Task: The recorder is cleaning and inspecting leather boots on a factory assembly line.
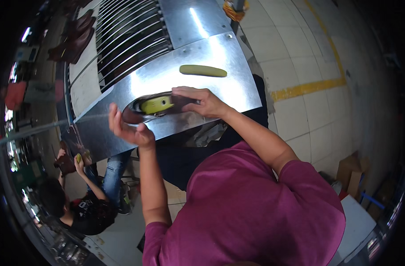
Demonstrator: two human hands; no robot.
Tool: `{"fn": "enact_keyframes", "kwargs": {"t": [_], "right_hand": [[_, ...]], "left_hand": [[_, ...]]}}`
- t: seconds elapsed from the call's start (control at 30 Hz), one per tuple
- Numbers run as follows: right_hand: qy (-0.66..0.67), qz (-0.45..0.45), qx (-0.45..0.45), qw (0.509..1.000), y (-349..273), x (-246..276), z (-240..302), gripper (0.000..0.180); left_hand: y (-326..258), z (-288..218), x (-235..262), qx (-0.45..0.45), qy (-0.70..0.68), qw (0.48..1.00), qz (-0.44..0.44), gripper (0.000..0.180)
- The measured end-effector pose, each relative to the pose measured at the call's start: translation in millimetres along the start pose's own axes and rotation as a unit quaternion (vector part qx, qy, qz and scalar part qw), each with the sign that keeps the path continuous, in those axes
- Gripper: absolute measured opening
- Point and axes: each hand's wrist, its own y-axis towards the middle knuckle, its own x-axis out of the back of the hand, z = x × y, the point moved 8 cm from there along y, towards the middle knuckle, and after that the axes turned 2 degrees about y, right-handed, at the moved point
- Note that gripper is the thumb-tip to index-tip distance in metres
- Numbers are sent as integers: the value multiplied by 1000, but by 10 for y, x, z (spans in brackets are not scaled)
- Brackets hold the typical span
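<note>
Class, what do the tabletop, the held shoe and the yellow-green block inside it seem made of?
Tabletop: metal, smooth and shiny, given its silvery glare.
Shoe: perhaps leather, brown with slight sheen; imitation is possible.
Yellow-green block: likely plastic, smooth-looking, judging by its even colour.

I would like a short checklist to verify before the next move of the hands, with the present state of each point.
1. Right hand grips the dark brown shoe: ok, at its right end.
2. Left hand touches the shoe: cannot tell; its fingers stand open by the left end.
3. Yellow-green block inside the shoe: ok, visible in the opening.
4. Yellow-green strip apart from the shoe: ok, on the metal tabletop.
5. Shoe lifted off the tabletop: cannot tell.
</note>
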Motion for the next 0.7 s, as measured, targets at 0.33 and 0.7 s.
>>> {"fn": "enact_keyframes", "kwargs": {"t": [0.33, 0.7], "right_hand": [[27, -71, 45, 996, 123, 48, -86, 61], [42, -109, 53, 992, 44, 65, -121, 53]], "left_hand": [[71, -156, -1181, -16, 236, 686, 688, 52], [18, -288, -1224, -84, 229, 760, 603, 38]]}}
